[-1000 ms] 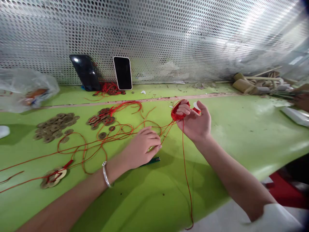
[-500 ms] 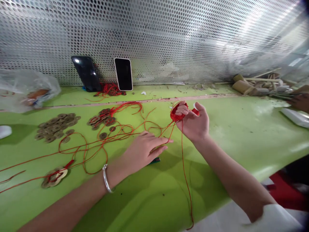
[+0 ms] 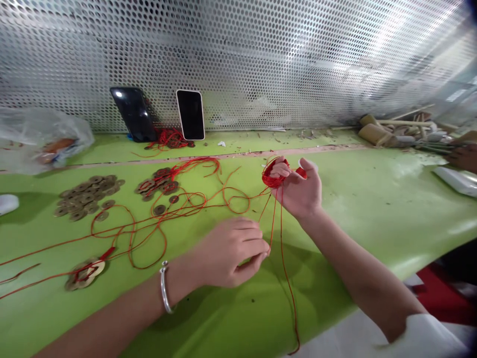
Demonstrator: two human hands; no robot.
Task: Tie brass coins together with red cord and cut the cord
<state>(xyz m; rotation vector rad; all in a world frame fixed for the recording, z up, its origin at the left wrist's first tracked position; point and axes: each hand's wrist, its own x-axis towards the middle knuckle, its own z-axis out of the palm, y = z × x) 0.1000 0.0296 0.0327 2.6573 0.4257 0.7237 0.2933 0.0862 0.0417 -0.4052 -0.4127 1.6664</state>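
My right hand [image 3: 298, 186] is raised palm-up over the green table, its fingers curled through a bundle of red cord [image 3: 274, 173]. One loose strand from that bundle hangs to the table's front edge. Lower and to the left, my left hand [image 3: 238, 251] pinches a strand of the red cord between thumb and forefinger, pulled taut down from the bundle. Left of it, looped red cords run over the table to a group of tied coins [image 3: 85, 273]. A pile of loose bronze coins [image 3: 87, 196] and a cluster of coins with red cord [image 3: 158, 183] lie farther back.
Two phones, one black [image 3: 134, 114] and one white-edged [image 3: 191, 115], lean on the perforated metal panel [image 3: 261, 59]. A plastic bag [image 3: 44, 136] sits at left. Bamboo-like pieces [image 3: 376, 134] and another person's hand [image 3: 464, 154] are at far right.
My left hand has moved down towards me, and its fingers have closed on a strand, drawing it from the bundle. My right hand has barely moved.
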